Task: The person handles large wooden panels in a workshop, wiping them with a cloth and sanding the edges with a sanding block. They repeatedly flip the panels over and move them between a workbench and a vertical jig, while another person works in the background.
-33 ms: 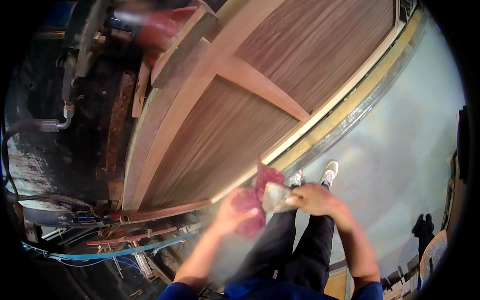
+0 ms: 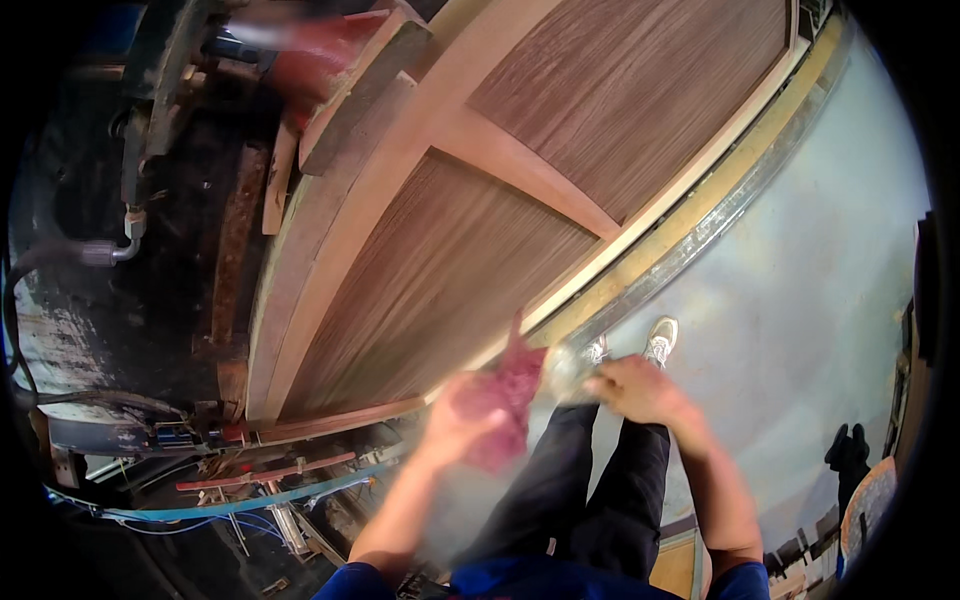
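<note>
Wrapped in the fingers of my left hand (image 2: 452,425) is a crumpled dark red cloth (image 2: 512,405), one corner of it sticking up. My right hand (image 2: 640,388) grips a pale greyish piece (image 2: 567,372), smeared by motion, so its kind does not show. That piece is close to the cloth's right edge; whether they touch I cannot tell. Both hands are in front of my body, near the front edge of a large wooden frame with brown grained panels (image 2: 440,290). Motion also blurs the left fingers.
Left of the wooden frame stands dark machinery with a hose fitting (image 2: 110,252). A metal rail (image 2: 690,255) runs along the frame's near side. Blue tubing and a red bar (image 2: 265,472) are at lower left. My shoes (image 2: 660,340) stand on grey floor (image 2: 780,330).
The pale piece in my right hand has shifted slightly up and right, away from the cloth, and is more blurred. The cloth has shifted a little in my left hand.
</note>
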Motion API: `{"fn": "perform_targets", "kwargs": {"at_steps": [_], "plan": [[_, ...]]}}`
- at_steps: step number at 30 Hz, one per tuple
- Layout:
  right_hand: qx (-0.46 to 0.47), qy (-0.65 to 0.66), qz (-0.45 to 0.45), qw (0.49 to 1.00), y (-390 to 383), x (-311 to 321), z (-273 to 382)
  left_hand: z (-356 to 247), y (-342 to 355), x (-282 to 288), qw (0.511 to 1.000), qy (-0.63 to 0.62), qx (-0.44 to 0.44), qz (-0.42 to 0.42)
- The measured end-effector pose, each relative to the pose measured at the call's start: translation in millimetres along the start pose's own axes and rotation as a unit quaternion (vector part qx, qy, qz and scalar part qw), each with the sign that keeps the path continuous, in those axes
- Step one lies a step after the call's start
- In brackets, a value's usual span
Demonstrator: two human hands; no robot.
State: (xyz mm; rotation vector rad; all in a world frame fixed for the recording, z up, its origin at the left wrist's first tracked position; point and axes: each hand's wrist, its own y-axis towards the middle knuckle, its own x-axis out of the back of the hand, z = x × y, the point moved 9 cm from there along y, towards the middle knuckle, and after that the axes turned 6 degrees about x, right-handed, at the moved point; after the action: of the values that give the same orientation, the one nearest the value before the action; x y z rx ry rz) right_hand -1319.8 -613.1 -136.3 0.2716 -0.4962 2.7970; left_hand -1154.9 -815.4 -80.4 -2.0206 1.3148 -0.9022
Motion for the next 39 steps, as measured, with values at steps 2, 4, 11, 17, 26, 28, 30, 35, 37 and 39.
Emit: {"fn": "perform_targets", "kwargs": {"at_steps": [2, 4, 11, 17, 26, 28, 30, 35, 37, 39], "plan": [[-0.179, 0.073, -0.021, 0.981, -8, 28, -29, -13, -13, 23, 0.992, -0.125, -0.003, -0.035], [-0.138, 0.246, -0.141, 0.949, 10, 71, 7, 2, -16, 36, 0.987, -0.160, 0.032, -0.014], [0.079, 0.202, -0.196, 0.956, 137, 161, 125, -17, -26, -12, 0.977, -0.212, -0.005, 0.007], [-0.031, -0.007, -0.199, 0.979, 76, 114, -5, -1, -8, -8, 0.972, -0.220, 0.033, -0.076], [-0.049, -0.053, -0.124, 0.990, -96, 14, 53, -81, -23, -116, 0.993, -0.058, -0.036, 0.092], [-0.062, -0.024, -0.124, 0.990, -117, 29, 57, -86, -30, -128, 0.990, -0.034, -0.051, 0.131], [-0.048, -0.022, -0.136, 0.989, -122, 16, 61, -86, -38, -129, 0.984, -0.016, -0.066, 0.165], [-0.053, 0.009, -0.105, 0.993, -101, -35, 68, -15, -23, -78, 0.975, 0.045, -0.058, 0.210], [-0.052, 0.049, -0.071, 0.995, -89, -58, 79, 18, -23, -38, 0.975, 0.071, -0.071, 0.197], [-0.038, 0.054, -0.091, 0.994, -82, -86, 63, 18, -40, -9, 0.979, 0.107, -0.061, 0.164]]}}
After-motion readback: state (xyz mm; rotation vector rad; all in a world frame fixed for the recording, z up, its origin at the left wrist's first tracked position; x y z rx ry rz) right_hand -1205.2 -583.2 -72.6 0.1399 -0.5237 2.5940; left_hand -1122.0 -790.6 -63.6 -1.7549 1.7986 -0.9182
